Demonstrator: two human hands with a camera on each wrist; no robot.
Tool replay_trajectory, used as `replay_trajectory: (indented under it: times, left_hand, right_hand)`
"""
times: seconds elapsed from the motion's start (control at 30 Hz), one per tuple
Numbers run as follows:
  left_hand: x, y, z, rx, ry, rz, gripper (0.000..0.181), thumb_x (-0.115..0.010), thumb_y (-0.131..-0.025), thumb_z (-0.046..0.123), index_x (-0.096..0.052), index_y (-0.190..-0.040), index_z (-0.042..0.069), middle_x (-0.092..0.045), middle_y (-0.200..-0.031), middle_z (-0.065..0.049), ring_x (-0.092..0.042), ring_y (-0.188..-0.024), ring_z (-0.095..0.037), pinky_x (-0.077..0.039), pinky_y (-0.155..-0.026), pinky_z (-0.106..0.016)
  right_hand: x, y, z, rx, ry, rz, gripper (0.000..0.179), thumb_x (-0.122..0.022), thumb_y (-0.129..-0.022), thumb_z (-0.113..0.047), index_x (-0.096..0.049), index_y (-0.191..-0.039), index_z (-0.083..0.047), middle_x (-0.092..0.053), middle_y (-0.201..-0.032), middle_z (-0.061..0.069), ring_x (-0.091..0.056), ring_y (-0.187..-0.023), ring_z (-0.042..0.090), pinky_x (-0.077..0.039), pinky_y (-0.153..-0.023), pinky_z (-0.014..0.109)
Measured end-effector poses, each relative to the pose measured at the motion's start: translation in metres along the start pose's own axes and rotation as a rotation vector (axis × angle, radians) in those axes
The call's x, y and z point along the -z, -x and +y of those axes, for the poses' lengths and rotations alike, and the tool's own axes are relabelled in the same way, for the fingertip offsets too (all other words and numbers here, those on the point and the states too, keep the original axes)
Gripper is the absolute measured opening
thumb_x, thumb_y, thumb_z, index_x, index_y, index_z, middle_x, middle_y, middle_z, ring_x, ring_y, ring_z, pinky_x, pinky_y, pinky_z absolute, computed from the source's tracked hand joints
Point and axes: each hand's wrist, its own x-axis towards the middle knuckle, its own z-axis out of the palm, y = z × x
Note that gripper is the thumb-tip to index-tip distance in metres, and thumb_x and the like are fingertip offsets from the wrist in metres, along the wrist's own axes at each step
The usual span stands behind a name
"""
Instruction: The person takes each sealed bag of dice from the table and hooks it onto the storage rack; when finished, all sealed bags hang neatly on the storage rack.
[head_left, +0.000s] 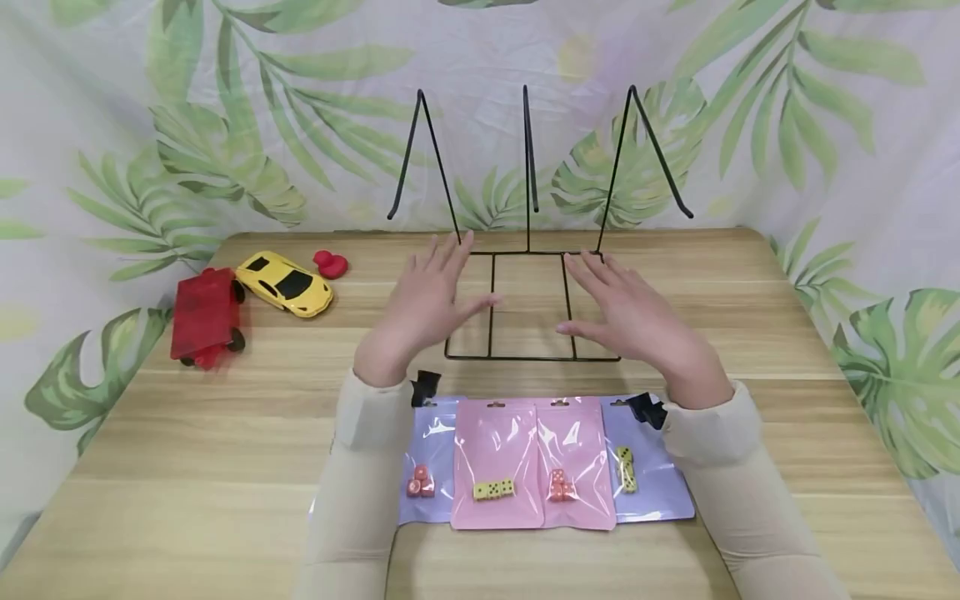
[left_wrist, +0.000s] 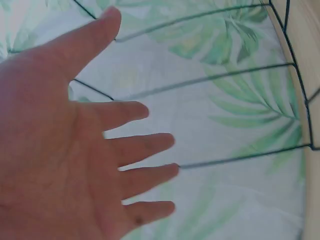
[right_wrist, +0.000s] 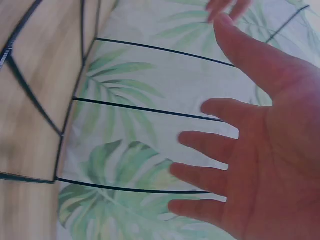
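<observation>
A black wire rack (head_left: 528, 252) with a flat base and three upright bent hooks stands toward the back of the table. Over the left side of its base my left hand (head_left: 429, 300) is spread, fingers straight, holding nothing. My right hand (head_left: 630, 312) spreads likewise over the right side. Both palms show bare in the wrist views, the left hand (left_wrist: 85, 150) and the right hand (right_wrist: 250, 155) each in front of the rack's wires. Nearer me lie two pink pouches (head_left: 495, 442) between a left purple pouch (head_left: 438, 433) and a right purple pouch (head_left: 660, 475), with yellow or red dice on them.
At the left of the wooden table (head_left: 225, 467) are a red toy cart (head_left: 204, 315), a yellow toy car (head_left: 287, 283) and a small red rubber-duck-like figure (head_left: 330, 264). Black straps hang by each wrist. A leaf-patterned cloth (head_left: 337, 158) backs the table.
</observation>
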Motion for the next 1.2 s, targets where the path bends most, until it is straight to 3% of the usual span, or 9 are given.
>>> replay_trajectory:
  times: [0.13,0.3,0.4,0.53,0.73,0.9,1.03,1.2]
  left_hand:
    - [0.002,-0.024,-0.029,0.068,0.139,0.081,0.082,-0.057,-0.098,0.049,-0.017,-0.159,0.011,-0.025,-0.163,-0.014,-0.026,-0.15,-0.036,-0.022,-0.121,-0.051]
    - [-0.001,-0.068,-0.057,0.205,0.344,0.193,0.069,-0.057,-0.101,0.034,-0.026,-0.157,0.009,-0.043,-0.154,-0.014,-0.046,-0.139,-0.033,-0.041,-0.111,-0.048]
    - [-0.006,-0.093,-0.064,0.239,0.424,0.244,0.066,-0.057,-0.102,0.031,-0.026,-0.156,0.011,-0.044,-0.154,-0.012,-0.047,-0.138,-0.03,-0.043,-0.11,-0.046]
    - [-0.016,-0.114,-0.072,0.254,0.477,0.249,0.066,-0.055,-0.103,0.029,-0.023,-0.158,0.014,-0.037,-0.159,-0.009,-0.041,-0.143,-0.028,-0.039,-0.113,-0.044]
    - [-0.025,-0.132,-0.074,0.267,0.532,0.248,0.064,-0.054,-0.103,0.028,-0.022,-0.158,0.014,-0.041,-0.156,-0.01,-0.046,-0.139,-0.026,-0.044,-0.109,-0.042]
    - [-0.028,-0.14,-0.074,0.286,0.588,0.308,0.05,-0.052,-0.104,0.021,-0.037,-0.15,0.011,-0.055,-0.142,-0.009,-0.056,-0.129,-0.024,-0.05,-0.099,-0.039]
    - [-0.031,-0.143,-0.072,0.313,0.556,0.368,0.034,-0.049,-0.105,0.021,-0.051,-0.137,0.009,-0.063,-0.131,-0.009,-0.062,-0.116,-0.026,-0.051,-0.088,-0.038]
    - [-0.035,-0.149,-0.074,0.324,0.489,0.375,0.025,-0.051,-0.104,0.022,-0.061,-0.121,0.007,-0.067,-0.121,-0.012,-0.061,-0.099,-0.029,-0.047,-0.082,-0.038]
  right_hand:
    - [0.007,0.011,-0.004,-0.016,-0.013,-0.022,0.084,-0.059,-0.095,-0.054,-0.021,-0.159,-0.014,-0.026,-0.161,0.022,-0.023,-0.148,0.046,-0.018,-0.12,0.059]
    - [0.012,0.027,-0.009,-0.043,-0.008,-0.043,0.08,-0.062,-0.094,-0.053,-0.031,-0.156,-0.013,-0.038,-0.155,0.021,-0.037,-0.141,0.044,-0.029,-0.116,0.057]
    - [0.009,0.038,-0.008,-0.048,0.05,-0.073,0.077,-0.068,-0.091,-0.048,-0.041,-0.151,-0.009,-0.049,-0.148,0.02,-0.047,-0.135,0.042,-0.038,-0.11,0.056]
    - [-0.007,0.051,0.002,-0.034,0.12,-0.168,0.072,-0.074,-0.087,-0.043,-0.051,-0.144,-0.006,-0.057,-0.139,0.021,-0.054,-0.127,0.042,-0.044,-0.104,0.056]
    - [-0.039,0.069,0.03,-0.074,0.081,-0.255,0.066,-0.079,-0.082,-0.042,-0.06,-0.132,-0.003,-0.062,-0.125,0.019,-0.06,-0.114,0.038,-0.051,-0.093,0.054]
    - [-0.053,0.072,0.045,-0.119,0.041,-0.263,0.054,-0.081,-0.079,-0.044,-0.063,-0.113,-0.007,-0.062,-0.104,0.007,-0.06,-0.094,0.023,-0.052,-0.08,0.045]
    - [-0.056,0.072,0.051,-0.133,0.025,-0.269,0.045,-0.083,-0.078,-0.041,-0.061,-0.101,-0.009,-0.061,-0.095,0.002,-0.056,-0.086,0.018,-0.05,-0.074,0.041]
    - [-0.057,0.075,0.062,-0.128,0.046,-0.272,0.037,-0.081,-0.08,-0.037,-0.066,-0.098,-0.008,-0.062,-0.093,0.002,-0.057,-0.088,0.02,-0.051,-0.075,0.043]
